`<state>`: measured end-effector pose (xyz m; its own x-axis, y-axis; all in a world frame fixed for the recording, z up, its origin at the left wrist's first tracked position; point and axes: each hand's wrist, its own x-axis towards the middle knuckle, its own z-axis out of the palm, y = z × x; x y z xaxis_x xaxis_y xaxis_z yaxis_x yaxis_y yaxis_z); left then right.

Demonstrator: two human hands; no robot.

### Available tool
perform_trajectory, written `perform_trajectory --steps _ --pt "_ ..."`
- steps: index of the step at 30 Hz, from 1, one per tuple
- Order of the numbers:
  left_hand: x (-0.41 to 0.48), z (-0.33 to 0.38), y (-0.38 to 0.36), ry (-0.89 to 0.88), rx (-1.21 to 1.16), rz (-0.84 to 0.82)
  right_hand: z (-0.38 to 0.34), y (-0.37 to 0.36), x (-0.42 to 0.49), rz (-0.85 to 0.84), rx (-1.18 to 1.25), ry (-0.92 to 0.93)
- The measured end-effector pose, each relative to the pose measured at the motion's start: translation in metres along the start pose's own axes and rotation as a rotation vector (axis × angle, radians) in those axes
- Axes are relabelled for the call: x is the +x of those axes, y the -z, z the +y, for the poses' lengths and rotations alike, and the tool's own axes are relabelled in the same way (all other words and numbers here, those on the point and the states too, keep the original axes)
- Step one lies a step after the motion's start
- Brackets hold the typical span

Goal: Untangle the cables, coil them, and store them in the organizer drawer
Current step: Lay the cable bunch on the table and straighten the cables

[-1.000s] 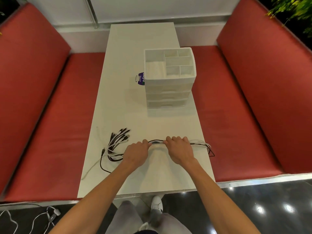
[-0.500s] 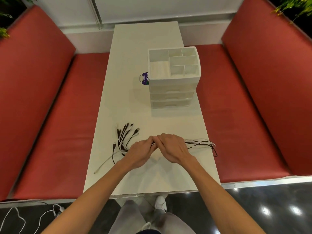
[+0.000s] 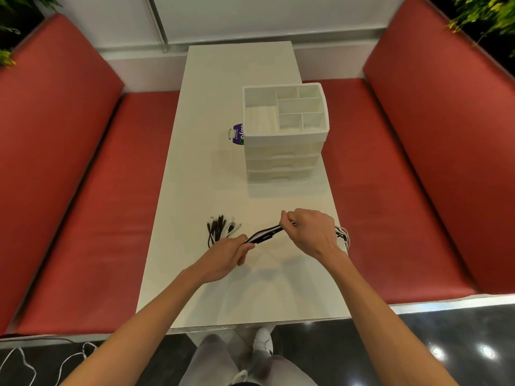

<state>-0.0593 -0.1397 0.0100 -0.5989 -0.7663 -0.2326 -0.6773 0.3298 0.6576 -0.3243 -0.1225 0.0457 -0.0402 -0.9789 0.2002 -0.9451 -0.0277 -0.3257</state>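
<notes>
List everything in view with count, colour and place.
table: one, white, centre
organizer: one, white, three drawers, on the table's far right
tag: one, purple, at the organizer's left side
cable bundle: one, black and white, between both hands, plugs on the table
benches: two, red, flanking the table
floor cables: count unclear, white, lower left
plants: count unclear, green, top corners
shoe: one, white, below the table's near edge
left hand: one, grips the bundle
right hand: one, grips the bundle

Buried inside the left hand [image 3: 225,256] and right hand [image 3: 312,232]: gripped stretches of the cables [image 3: 264,235]. Too small to identify: the plugs [image 3: 220,228]. Half hidden behind the organizer [image 3: 284,140]: a purple label [image 3: 238,134], print unreadable. Cropped at the bottom edge: white floor cords [image 3: 25,363].
</notes>
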Motion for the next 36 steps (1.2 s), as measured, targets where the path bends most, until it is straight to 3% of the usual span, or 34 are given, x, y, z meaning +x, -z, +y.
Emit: perform_trajectory --steps 3,5,9,11,15,17,20,25,30,32,36 --pt "-0.002 0.0 0.002 0.014 -0.161 -0.037 0.006 -0.002 0.001 0.014 -0.031 -0.004" --pt "-0.003 0.006 0.008 0.02 -0.068 -0.052 0.009 -0.005 0.002 0.021 -0.066 0.012" --pt "0.002 0.027 0.003 0.056 0.68 0.044 0.009 -0.016 0.0 0.043 -0.165 0.057" --pt "0.004 0.042 -0.007 0.131 0.864 0.078 -0.001 -0.025 -0.002 0.064 -0.228 0.134" --pt "0.009 0.033 -0.016 0.3 0.824 -0.015 -0.014 -0.027 -0.001 0.074 -0.269 0.215" --pt "0.01 0.023 -0.009 0.234 0.75 0.059 -0.005 -0.021 0.004 0.079 -0.198 0.119" --pt "0.012 0.014 -0.001 0.179 0.531 0.037 0.007 -0.019 0.006 0.059 -0.123 -0.003" --pt "0.006 0.006 0.001 0.009 0.365 0.021 0.024 -0.021 0.011 0.084 -0.098 -0.038" --pt "0.004 0.004 0.002 -0.031 0.426 0.042 0.03 -0.021 0.01 0.079 -0.11 0.002" --pt "0.007 0.002 -0.001 -0.022 0.552 0.081 0.03 -0.019 0.008 0.072 -0.115 0.019" --pt "0.015 0.008 -0.01 0.199 0.763 0.082 0.008 -0.031 -0.011 0.135 -0.196 0.194"
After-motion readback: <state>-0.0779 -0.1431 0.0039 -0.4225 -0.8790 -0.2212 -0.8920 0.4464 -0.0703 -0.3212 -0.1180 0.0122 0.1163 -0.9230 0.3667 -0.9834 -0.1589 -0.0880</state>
